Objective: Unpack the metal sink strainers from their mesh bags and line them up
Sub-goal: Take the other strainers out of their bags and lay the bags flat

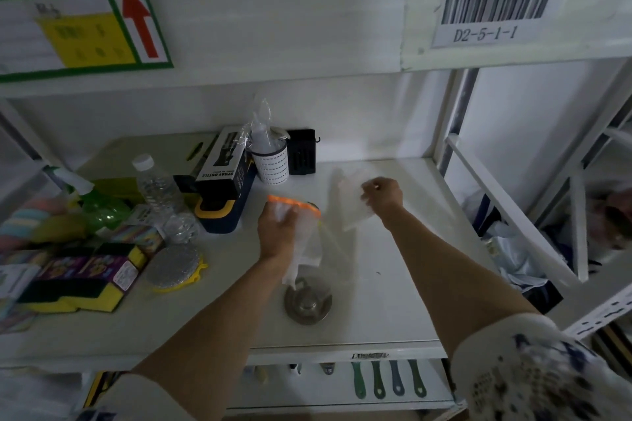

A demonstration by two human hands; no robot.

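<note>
White shelving unit, middle shelf (393,311) serving as the work surface; the beam above carries a barcode label (497,3) reading D2-5-1-1 and a green-bordered sign (78,24) with a red up-arrow.

Clutter, left half of the shelf: packs of yellow-and-green sponges (82,280), a green spray bottle (99,205), a clear water bottle (159,188), a black box marked SPRAY BOTTLE (222,171), a white perforated cup (272,164) stuffed with clear plastic, and a round silver scouring pad (174,263) on a yellow backing.

Person, seen from behind the arms, both forearms reaching onto the shelf, patterned white sleeves at the elbows.

Left hand (275,232): closed in a grip on a white mesh bag (301,239) with an orange band along its top edge; the bag hangs down from the hand, its lower end reaching to the strainer below.

Right hand (383,196): fingers curled, pinching a second pale bag (352,202), blurred, held just above the shelf; its contents cannot be made out.

Metal sink strainer (307,301): one, unpacked, lying flat on the bare shelf near the front edge, directly below the left hand and between the two forearms.

Lower shelf: a row of green and blue handles (388,379), hanging side by side.
</note>
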